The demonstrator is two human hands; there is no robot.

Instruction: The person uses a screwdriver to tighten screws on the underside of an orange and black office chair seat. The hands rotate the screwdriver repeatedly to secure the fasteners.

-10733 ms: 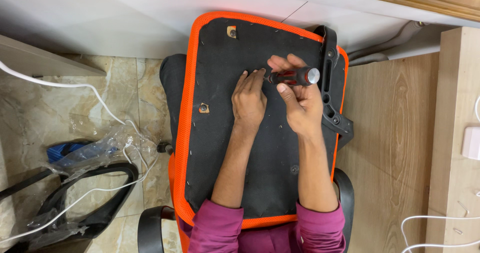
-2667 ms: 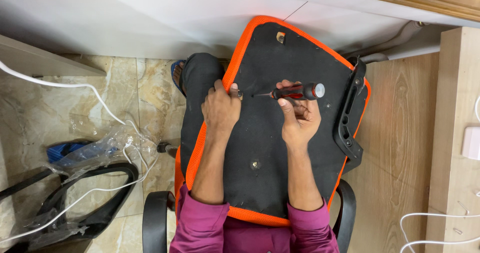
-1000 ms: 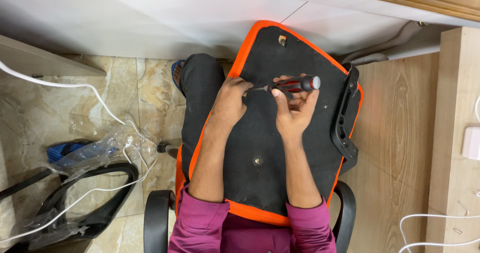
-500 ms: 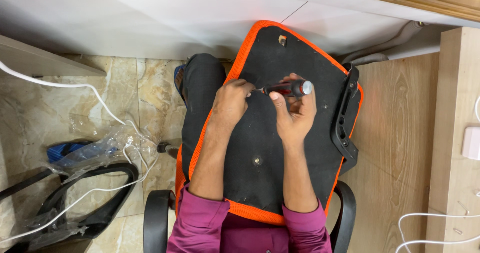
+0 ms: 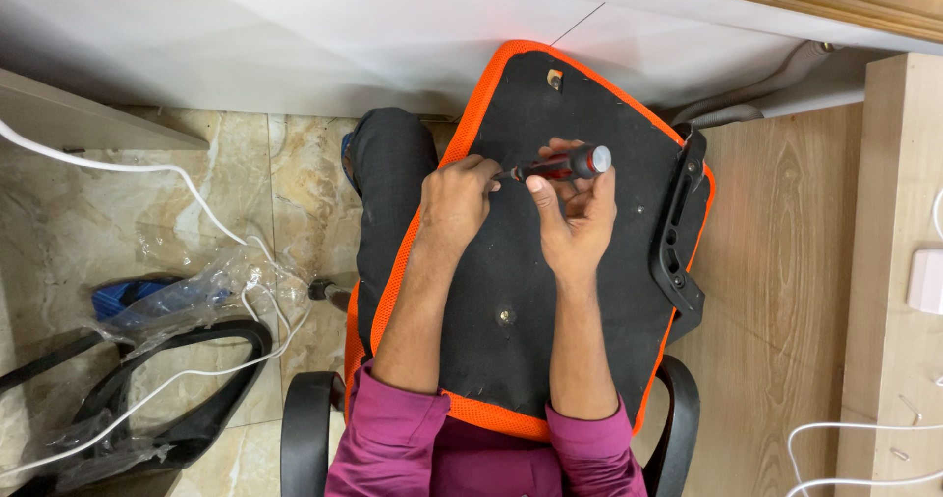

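Two hands work close together on the underside of the seat panel [image 5: 511,251], which lies across the person's lap. The right hand [image 5: 575,217] is closed around a screwdriver [image 5: 555,166] with a red and black handle, lying nearly flat and pointing to the left. The left hand [image 5: 454,202] has its fingers curled tight at the tip of the tool, most likely pinching a small screw; the screw itself is hidden. To do this step well, I think the left fingers should keep the tip seated in the screw head, while the right hand turns with light pressure and raises the handle, so the blade stands more upright over the hole. One screw [image 5: 505,314] sits already lower on the black board, and a bracket [image 5: 555,80] near the top edge. A black armrest [image 5: 680,237] is along the right side of the orange rim. Plastic wrap [image 5: 187,296] and a white cable [image 5: 128,168] lie on the floor, well apart.
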